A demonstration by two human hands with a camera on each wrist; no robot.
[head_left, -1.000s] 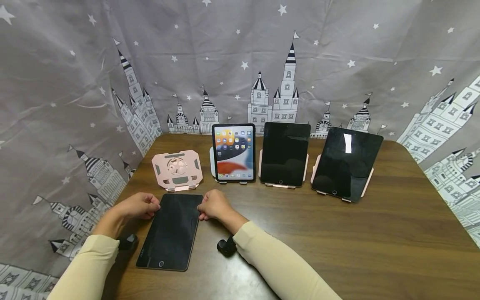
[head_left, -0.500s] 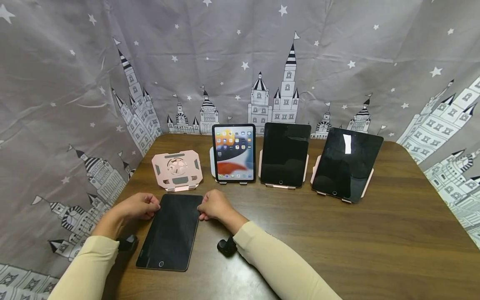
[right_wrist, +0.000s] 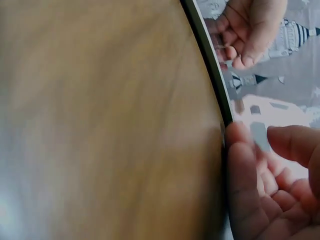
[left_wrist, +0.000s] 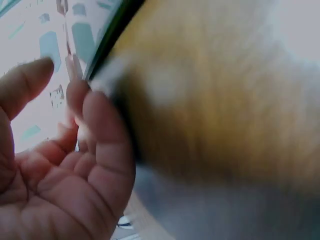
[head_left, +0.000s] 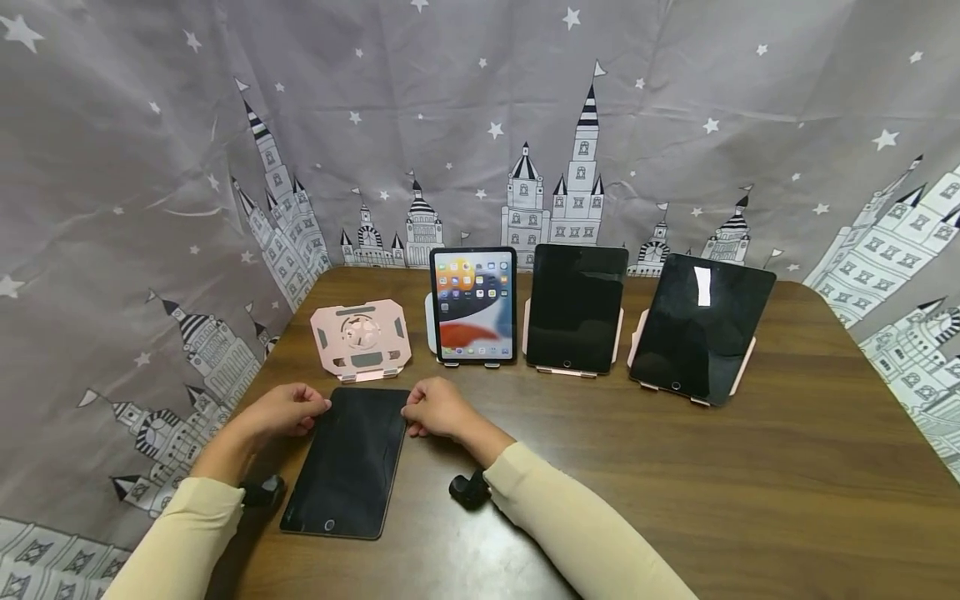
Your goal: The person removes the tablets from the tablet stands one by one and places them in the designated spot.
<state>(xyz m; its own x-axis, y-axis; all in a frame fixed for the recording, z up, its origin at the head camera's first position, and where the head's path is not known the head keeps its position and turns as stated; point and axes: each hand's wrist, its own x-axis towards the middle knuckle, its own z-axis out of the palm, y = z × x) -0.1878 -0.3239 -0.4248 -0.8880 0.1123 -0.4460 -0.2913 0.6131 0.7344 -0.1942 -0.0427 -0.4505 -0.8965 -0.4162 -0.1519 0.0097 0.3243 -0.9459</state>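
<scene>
A black tablet [head_left: 348,467] with a round home button lies face up on the wooden table. My left hand [head_left: 281,412] is at its upper left edge. In the left wrist view the index fingertip [left_wrist: 77,95] is right at the edge, and the thumb stands apart from it. Across the tablet, my right hand [head_left: 438,408] is at the upper right edge. There the index finger [right_wrist: 242,165] lies along the edge, its thumb [right_wrist: 292,142] held off, with a gap between. Just beyond the tablet stands a bare pink tablet stand [head_left: 362,337].
To the right of the bare stand, a tablet with a lit screen [head_left: 474,308] and two dark tablets, one in the middle [head_left: 577,308] and one at right [head_left: 701,329], lean on stands. A grey castle-print curtain [head_left: 450,125] hangs behind the wooden table [head_left: 600,475].
The head view has shifted slightly. Both hands' thumbs have risen a little at the tablet's edges. The tablet keeps its place on the table.
</scene>
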